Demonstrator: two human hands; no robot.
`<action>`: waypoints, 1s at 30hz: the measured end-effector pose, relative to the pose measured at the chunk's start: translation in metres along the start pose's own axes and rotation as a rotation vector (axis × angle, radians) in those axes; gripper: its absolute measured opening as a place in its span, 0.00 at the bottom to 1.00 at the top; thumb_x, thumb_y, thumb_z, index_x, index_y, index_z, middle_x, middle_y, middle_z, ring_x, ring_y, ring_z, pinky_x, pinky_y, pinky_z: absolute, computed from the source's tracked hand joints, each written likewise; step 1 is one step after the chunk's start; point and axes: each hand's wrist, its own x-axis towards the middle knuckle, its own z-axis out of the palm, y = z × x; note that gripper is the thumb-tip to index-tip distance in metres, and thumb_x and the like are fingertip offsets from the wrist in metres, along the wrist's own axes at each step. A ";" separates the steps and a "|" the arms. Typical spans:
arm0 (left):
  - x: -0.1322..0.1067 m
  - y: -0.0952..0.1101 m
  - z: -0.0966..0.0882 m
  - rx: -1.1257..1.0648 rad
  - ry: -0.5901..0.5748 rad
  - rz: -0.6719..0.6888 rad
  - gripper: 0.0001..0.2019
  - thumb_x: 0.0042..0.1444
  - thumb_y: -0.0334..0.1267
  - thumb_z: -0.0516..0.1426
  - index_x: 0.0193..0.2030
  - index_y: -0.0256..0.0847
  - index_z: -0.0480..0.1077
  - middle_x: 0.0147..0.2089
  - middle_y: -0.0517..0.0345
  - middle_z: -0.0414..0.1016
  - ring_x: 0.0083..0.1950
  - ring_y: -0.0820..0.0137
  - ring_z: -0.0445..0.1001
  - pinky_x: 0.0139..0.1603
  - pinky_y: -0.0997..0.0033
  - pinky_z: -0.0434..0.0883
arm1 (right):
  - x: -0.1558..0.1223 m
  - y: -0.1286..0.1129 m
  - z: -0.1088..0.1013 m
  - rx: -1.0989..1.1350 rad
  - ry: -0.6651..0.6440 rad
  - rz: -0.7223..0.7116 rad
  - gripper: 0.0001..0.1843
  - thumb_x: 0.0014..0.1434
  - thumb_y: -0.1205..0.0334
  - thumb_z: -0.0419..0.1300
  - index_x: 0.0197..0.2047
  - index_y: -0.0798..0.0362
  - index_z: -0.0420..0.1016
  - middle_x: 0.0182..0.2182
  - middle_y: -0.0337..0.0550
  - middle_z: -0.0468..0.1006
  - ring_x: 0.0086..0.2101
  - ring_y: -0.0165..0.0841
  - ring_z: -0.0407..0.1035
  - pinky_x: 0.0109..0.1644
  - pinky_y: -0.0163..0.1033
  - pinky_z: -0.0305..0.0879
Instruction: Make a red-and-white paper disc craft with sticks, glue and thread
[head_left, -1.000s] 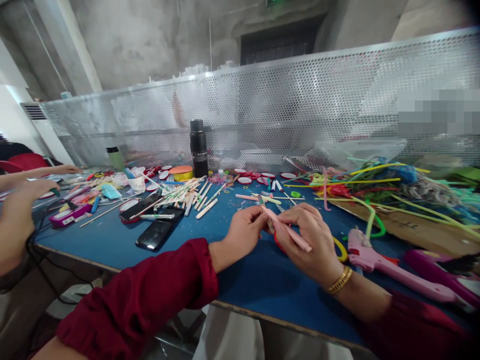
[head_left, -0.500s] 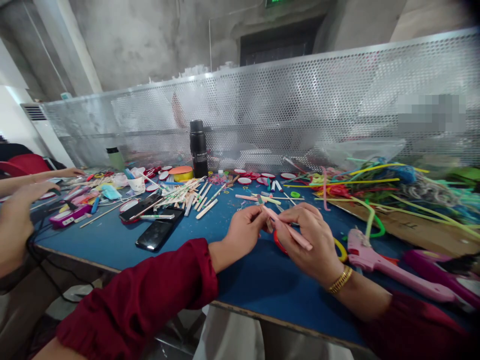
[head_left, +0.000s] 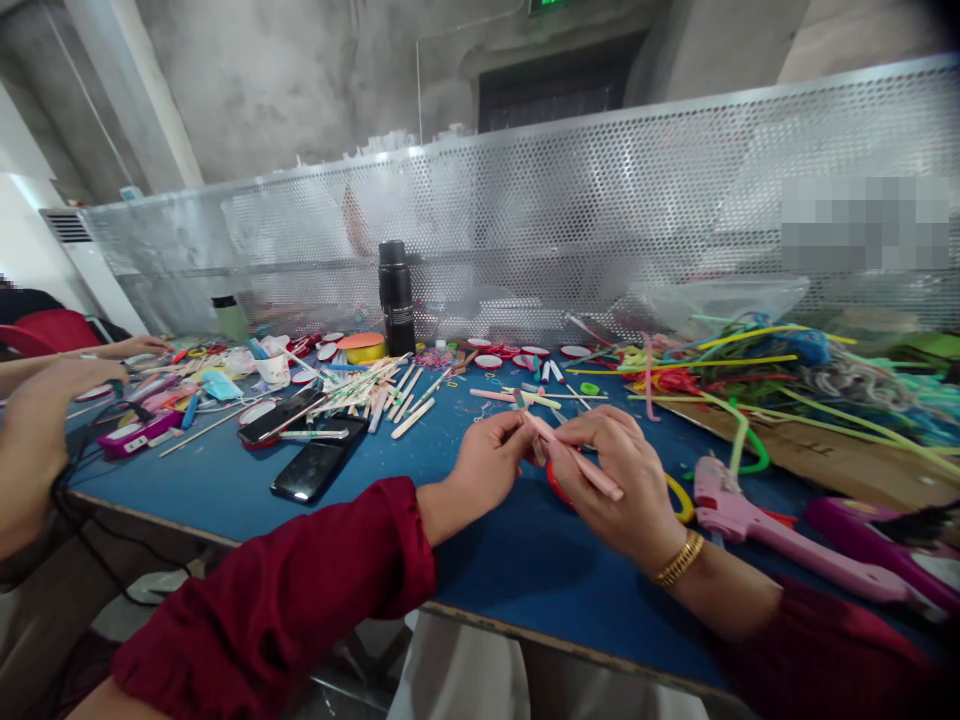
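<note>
My left hand [head_left: 487, 465] and my right hand [head_left: 616, 482] meet over the blue table [head_left: 480, 560], both closed on one thin pink stick [head_left: 581, 463]. The left fingers pinch its upper end; the right hand wraps its lower half, and the tip juts out over the right knuckles. A red ring [head_left: 556, 487] lies on the table just under the hands. A yellow ring [head_left: 682, 497] shows past my right wrist, which wears a gold bracelet [head_left: 679, 560].
A pink glue gun [head_left: 757, 525] lies right of my hands. Coloured pipe cleaners [head_left: 757, 375] pile on cardboard at the back right. Two phones [head_left: 300, 440], scattered sticks [head_left: 382, 390] and a black flask [head_left: 396, 296] stand left of centre. Another person's hands [head_left: 37, 420] work at the far left.
My hands hold almost still on the pink stick. The other person's hand at the far left has shifted a little.
</note>
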 end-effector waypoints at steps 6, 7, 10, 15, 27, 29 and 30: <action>-0.001 0.002 0.000 0.000 0.003 -0.019 0.20 0.60 0.55 0.58 0.31 0.39 0.70 0.28 0.58 0.71 0.30 0.71 0.69 0.27 0.74 0.63 | 0.002 -0.001 0.000 -0.004 0.006 0.017 0.05 0.61 0.65 0.62 0.36 0.47 0.69 0.29 0.40 0.79 0.29 0.37 0.74 0.42 0.48 0.70; -0.001 0.001 0.001 0.003 0.004 -0.020 0.20 0.59 0.56 0.58 0.31 0.39 0.70 0.28 0.58 0.71 0.30 0.71 0.69 0.28 0.74 0.63 | 0.002 -0.001 0.000 -0.003 0.002 0.020 0.05 0.61 0.65 0.62 0.35 0.47 0.69 0.28 0.40 0.79 0.29 0.37 0.74 0.42 0.48 0.70; 0.000 0.000 0.001 0.008 0.006 -0.019 0.20 0.60 0.55 0.57 0.30 0.39 0.70 0.28 0.58 0.72 0.30 0.72 0.68 0.28 0.73 0.64 | 0.003 -0.001 0.000 -0.005 0.001 0.024 0.05 0.61 0.65 0.62 0.35 0.47 0.69 0.28 0.40 0.79 0.29 0.37 0.74 0.41 0.47 0.70; 0.000 -0.001 0.000 0.013 0.009 -0.007 0.19 0.60 0.54 0.57 0.30 0.39 0.70 0.28 0.58 0.71 0.30 0.72 0.68 0.30 0.73 0.65 | 0.001 0.001 0.000 0.001 -0.005 0.015 0.05 0.61 0.66 0.62 0.36 0.48 0.69 0.29 0.41 0.79 0.30 0.37 0.74 0.43 0.48 0.70; 0.000 -0.002 -0.001 0.014 -0.003 0.001 0.18 0.61 0.53 0.56 0.31 0.38 0.69 0.29 0.57 0.71 0.31 0.72 0.68 0.28 0.74 0.64 | 0.001 0.000 0.000 0.006 0.002 0.015 0.05 0.61 0.66 0.62 0.36 0.48 0.69 0.29 0.40 0.79 0.30 0.37 0.74 0.42 0.48 0.70; 0.000 -0.002 -0.001 0.014 -0.006 0.009 0.19 0.61 0.53 0.56 0.30 0.39 0.69 0.28 0.58 0.71 0.30 0.72 0.68 0.29 0.74 0.64 | 0.002 0.000 0.000 0.014 0.000 0.014 0.05 0.61 0.65 0.63 0.36 0.47 0.69 0.28 0.40 0.79 0.30 0.38 0.74 0.41 0.47 0.70; 0.000 -0.002 -0.001 0.017 -0.005 0.013 0.19 0.61 0.54 0.56 0.30 0.39 0.68 0.28 0.58 0.70 0.30 0.72 0.68 0.29 0.73 0.64 | 0.002 0.000 0.000 0.016 0.000 0.020 0.05 0.61 0.65 0.63 0.35 0.47 0.69 0.28 0.40 0.79 0.30 0.38 0.74 0.41 0.47 0.70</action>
